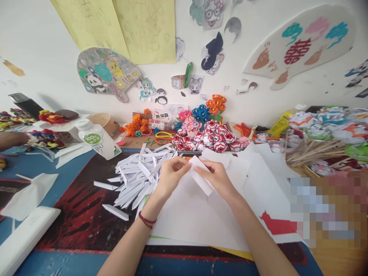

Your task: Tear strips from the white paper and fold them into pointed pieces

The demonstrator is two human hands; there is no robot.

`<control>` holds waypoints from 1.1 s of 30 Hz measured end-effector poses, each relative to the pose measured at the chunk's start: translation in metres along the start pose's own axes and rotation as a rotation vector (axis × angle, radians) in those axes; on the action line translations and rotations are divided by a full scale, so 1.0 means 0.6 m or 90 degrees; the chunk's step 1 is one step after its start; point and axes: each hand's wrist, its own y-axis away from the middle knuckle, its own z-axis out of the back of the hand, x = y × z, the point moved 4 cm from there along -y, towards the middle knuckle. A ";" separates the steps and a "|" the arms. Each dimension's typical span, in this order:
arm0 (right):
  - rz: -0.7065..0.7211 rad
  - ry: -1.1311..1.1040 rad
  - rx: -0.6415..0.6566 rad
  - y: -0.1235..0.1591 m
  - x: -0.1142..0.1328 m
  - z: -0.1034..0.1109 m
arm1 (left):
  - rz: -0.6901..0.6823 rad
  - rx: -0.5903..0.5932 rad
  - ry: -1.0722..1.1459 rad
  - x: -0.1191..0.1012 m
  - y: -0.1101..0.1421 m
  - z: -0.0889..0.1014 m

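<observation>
Between my two hands is a small folded strip of white paper, tilted above a large white sheet. My left hand pinches its upper left end between thumb and fingers. On its right edge, the thumb of my right hand presses against the fingers, which are partly hidden behind the paper. A red cord circles my left wrist. Just left of my hands lies a heap of folded white paper strips, with a few loose ones beside it.
Behind stand red-and-white paper flowers, yellow-handled scissors and a white glue bottle. Wooden sticks and more paper flowers fill the right side. A white bar-shaped object lies front left. Another person's hand reaches in at far left.
</observation>
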 end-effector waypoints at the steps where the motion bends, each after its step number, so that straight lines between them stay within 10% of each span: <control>1: 0.002 0.004 -0.002 0.000 -0.001 0.000 | -0.001 -0.003 -0.004 0.000 0.000 0.000; 33: 0.020 0.005 0.008 0.001 0.000 0.004 | 0.031 0.020 0.092 0.001 0.001 -0.007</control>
